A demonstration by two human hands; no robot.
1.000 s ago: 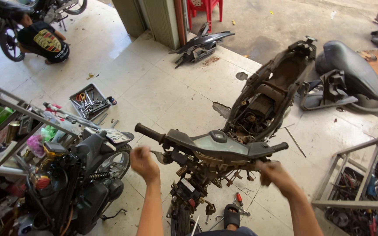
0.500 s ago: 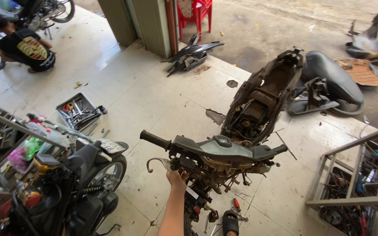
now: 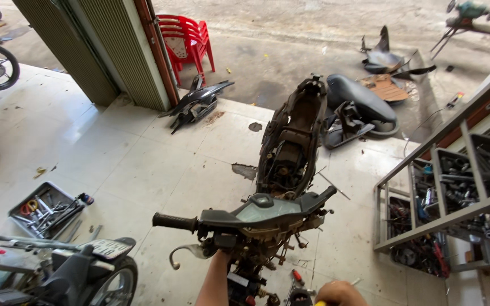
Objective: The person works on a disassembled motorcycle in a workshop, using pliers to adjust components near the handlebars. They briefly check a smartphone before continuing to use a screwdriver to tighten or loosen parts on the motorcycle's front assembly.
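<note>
Since the earlier frame the right hand has come back into view at the near edge, and the left hand stays up under the handlebar. That left hand reaches into the wiring just below the dash, between the brake lever and the steering head; whether it grips anything I cannot tell, since the fingers are hidden. Only the knuckles of the right hand show, curled narrow around a yellow tool whose tip barely shows. The stripped motorbike stands in the middle of the tiled floor, its bare frame running far from the handlebar. A seat lies far right of it. A tool tray sits near left, a parts rack at right, and red chairs stand far off.
</note>
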